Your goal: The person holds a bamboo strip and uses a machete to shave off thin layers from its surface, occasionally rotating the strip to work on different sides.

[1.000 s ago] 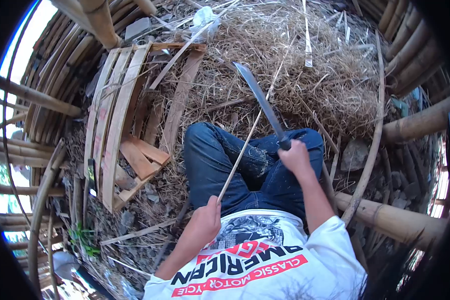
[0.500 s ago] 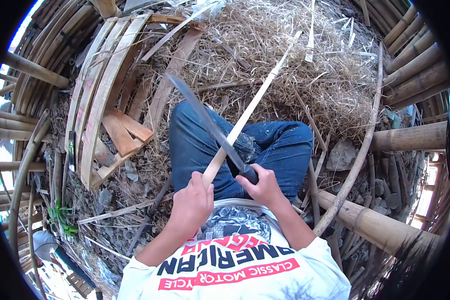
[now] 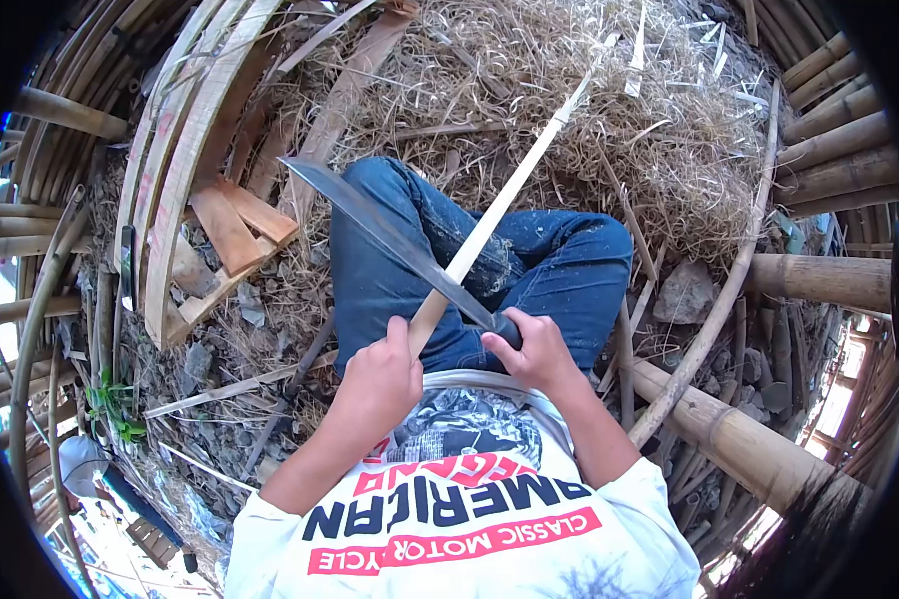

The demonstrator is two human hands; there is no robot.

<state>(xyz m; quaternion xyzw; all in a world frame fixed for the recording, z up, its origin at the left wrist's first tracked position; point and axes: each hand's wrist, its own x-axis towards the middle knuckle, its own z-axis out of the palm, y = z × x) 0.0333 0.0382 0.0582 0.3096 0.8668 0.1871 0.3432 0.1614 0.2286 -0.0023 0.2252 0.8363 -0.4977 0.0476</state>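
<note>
A pale bamboo strip (image 3: 514, 185) slants up and to the right over my crossed legs in blue jeans. Its lower end is in my left hand (image 3: 382, 377), whose fingers are wrapped round it. My right hand (image 3: 534, 349) grips the dark handle of a long knife (image 3: 390, 237). The blade points up and to the left and crosses over the strip just above my left hand. Fine shavings cling to the jeans (image 3: 579, 265) around the lap.
A slatted wooden pallet (image 3: 185, 150) leans at the left. Dry shavings (image 3: 529, 80) cover the ground ahead. Thick bamboo poles (image 3: 759, 449) and a curved stick (image 3: 714, 339) lie on the right, near a grey stone (image 3: 683, 293). A green plant (image 3: 115, 404) grows at lower left.
The knife has turned, so its tip is further left and its broad side shows more. The view has shifted slightly, and both hands still hold the same things.
</note>
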